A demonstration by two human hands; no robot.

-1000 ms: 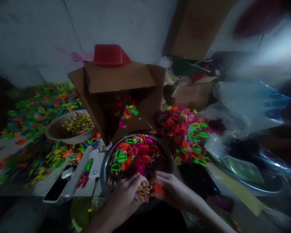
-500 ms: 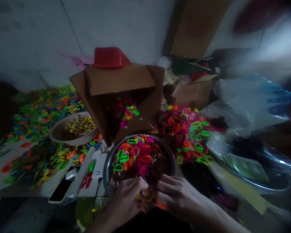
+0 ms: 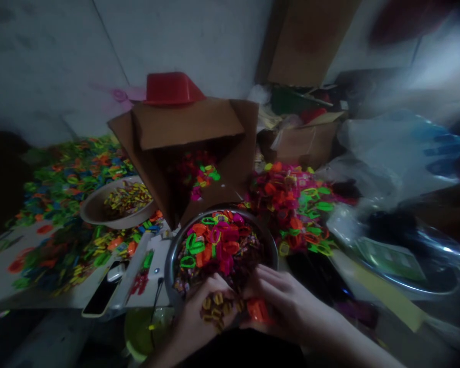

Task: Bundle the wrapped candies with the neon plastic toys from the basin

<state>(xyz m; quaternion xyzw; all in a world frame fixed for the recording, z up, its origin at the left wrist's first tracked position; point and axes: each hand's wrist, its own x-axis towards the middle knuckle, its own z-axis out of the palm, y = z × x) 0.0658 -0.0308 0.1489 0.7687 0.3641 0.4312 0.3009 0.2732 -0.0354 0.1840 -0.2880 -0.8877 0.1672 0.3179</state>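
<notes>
A metal bowl [image 3: 169, 258] in front of me is heaped with neon green, orange and pink plastic rings. My left hand [image 3: 199, 317] is cupped at the bowl's near rim and holds several small yellow pieces [image 3: 216, 306] in its palm. My right hand [image 3: 287, 301] rests beside it, fingers closed on an orange plastic ring [image 3: 258, 309]. The two hands touch each other at the fingertips.
A tipped brown cardboard box [image 3: 187, 133] with a red tub [image 3: 172, 89] on top spills rings behind the bowl. A pale bowl [image 3: 90, 209] of yellow pieces stands at left among scattered pieces. A phone [image 3: 103, 294] lies near the table edge. Plastic bags [image 3: 387, 153] lie at right.
My hands have drawn slightly toward me at the bowl's rim. The left palm has turned up, showing the yellow pieces. The orange ring now shows in my right fingers.
</notes>
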